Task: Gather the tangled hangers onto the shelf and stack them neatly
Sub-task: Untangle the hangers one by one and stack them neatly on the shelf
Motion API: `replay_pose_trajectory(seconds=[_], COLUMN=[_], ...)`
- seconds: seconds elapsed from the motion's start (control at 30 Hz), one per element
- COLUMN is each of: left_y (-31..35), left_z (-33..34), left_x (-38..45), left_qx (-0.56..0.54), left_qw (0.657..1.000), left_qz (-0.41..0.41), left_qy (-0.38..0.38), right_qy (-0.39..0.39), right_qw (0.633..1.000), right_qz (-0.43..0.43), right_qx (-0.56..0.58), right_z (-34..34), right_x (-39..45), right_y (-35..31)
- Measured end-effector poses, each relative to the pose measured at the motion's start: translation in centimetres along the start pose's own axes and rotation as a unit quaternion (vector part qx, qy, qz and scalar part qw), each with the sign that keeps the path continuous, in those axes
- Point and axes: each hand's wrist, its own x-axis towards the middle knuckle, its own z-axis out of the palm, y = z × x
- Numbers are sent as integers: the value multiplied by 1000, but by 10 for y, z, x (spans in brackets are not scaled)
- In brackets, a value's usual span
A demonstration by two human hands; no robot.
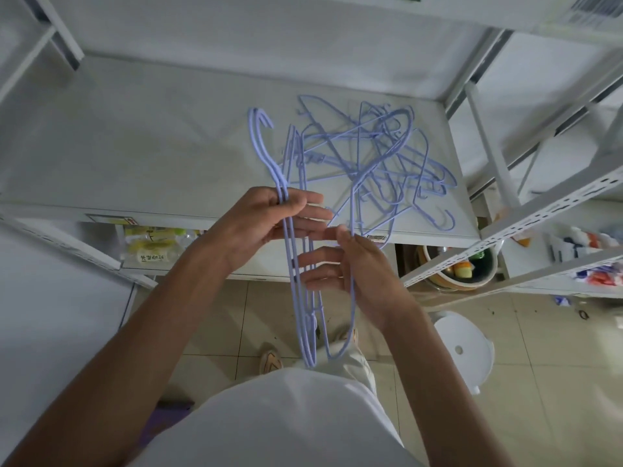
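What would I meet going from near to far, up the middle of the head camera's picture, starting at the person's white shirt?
White shirt → right hand on a lilac wire hanger → left hand gripping the gathered lilac wire hangers → tangled pile of lilac wire hangers on the white metal shelf → the shelf's pale back wall.

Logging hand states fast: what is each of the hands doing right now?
Left hand: grips a bunch of hangers near the necks.
Right hand: holds one more hanger.
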Motion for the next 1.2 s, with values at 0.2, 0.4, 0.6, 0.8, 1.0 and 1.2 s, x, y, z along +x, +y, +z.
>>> replay_pose_trajectory(seconds=[0.2, 0.4, 0.6, 0.8, 1.0, 1.2], left_y=[15, 18, 20, 12, 14, 9], left_z=[1, 5, -1, -19, -25, -39], left_x=[-3, -7, -14, -29, -29, -29], left_qx=[11, 26, 51, 48, -20, -41], left_qw=[1000, 1000, 999, 998, 997, 998], left_qz=[13, 6, -9, -41, -62, -57], left_qy=[5, 7, 16, 26, -39, -9], right_qy=[-18, 9, 87, 138, 88, 95], right_qw=[1000, 999, 983, 960, 967, 980], right_qz=[-14, -19, -61, -138, -158, -169], right_qx=[-2, -44, -151, -202, -180, -46], right_z=[-8, -2, 7, 6, 12, 13], right_x=[7, 11, 13, 11, 11, 10], right_y=[-21, -22, -18, -13, -12, -20])
